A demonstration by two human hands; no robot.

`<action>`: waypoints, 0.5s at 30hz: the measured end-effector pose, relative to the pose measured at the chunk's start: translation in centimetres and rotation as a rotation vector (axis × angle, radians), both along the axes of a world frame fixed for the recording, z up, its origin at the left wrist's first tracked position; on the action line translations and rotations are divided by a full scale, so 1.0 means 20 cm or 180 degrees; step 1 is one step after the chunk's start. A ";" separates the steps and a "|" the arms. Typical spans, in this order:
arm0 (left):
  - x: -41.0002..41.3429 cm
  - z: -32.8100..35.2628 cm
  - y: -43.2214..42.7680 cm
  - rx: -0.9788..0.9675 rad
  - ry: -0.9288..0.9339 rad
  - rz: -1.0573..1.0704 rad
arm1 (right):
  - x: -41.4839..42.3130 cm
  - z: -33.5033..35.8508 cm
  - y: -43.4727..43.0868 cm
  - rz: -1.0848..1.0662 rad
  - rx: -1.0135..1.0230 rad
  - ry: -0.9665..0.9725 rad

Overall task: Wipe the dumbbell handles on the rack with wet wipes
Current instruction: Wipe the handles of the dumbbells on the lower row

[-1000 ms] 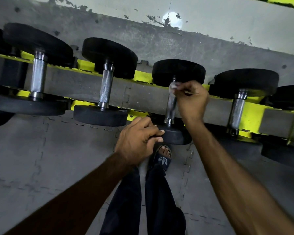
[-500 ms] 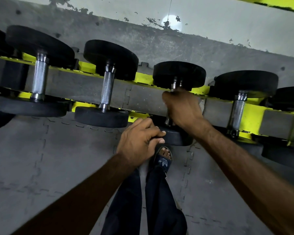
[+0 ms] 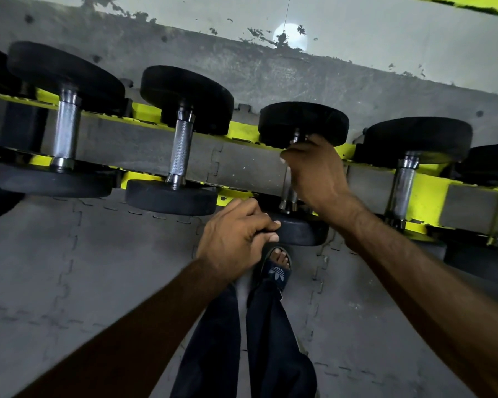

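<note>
The middle dumbbell [image 3: 302,123] lies across the yellow rack [image 3: 426,196], black heads at both ends. My right hand [image 3: 316,173] is wrapped round its metal handle [image 3: 286,196] just below the far head, and only the handle's lower end shows. No wet wipe can be seen; anything under that hand is hidden. My left hand [image 3: 233,239] grips the edge of the same dumbbell's near head [image 3: 299,232], fingers curled over it.
More dumbbells lie on the rack: two to the left [image 3: 181,150] [image 3: 65,130] and one to the right [image 3: 404,182], with another at the right edge. Grey interlocking floor mats [image 3: 98,268] lie below. My legs and a sandalled foot [image 3: 276,268] are under the hands.
My right hand, which pinched a white wipe at the far end of the handle, has wrapped round the handle and the wipe has gone out of sight. The left hand has kept its hold.
</note>
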State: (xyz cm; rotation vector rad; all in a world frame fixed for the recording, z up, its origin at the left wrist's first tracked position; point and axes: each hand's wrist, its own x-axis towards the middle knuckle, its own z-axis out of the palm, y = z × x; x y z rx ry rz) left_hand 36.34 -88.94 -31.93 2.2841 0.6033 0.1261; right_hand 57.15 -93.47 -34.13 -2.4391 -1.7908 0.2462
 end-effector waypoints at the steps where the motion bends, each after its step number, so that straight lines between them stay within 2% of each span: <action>1: 0.00 0.00 0.00 -0.0008 0.0004 -0.0003 | -0.01 0.01 -0.04 -0.0180 0.0113 0.0173; 5: -0.01 -0.01 0.01 0.0031 -0.0018 -0.0019 | -0.10 0.03 -0.24 -0.1442 0.0338 0.1724; 7: -0.01 -0.01 0.00 0.0037 -0.0026 -0.0022 | -0.08 0.01 -0.22 -0.2374 0.0650 0.2715; 9: 0.00 -0.02 0.00 0.0024 -0.0091 -0.0013 | -0.02 -0.03 -0.14 -0.3203 0.1115 0.3431; 12: 0.00 -0.01 0.00 0.0013 -0.0133 -0.0012 | 0.05 -0.10 -0.04 -0.4007 0.1639 0.4012; 15: 0.00 -0.01 0.01 0.0023 -0.0112 -0.0047 | 0.02 -0.11 -0.08 -0.4163 0.1297 0.4236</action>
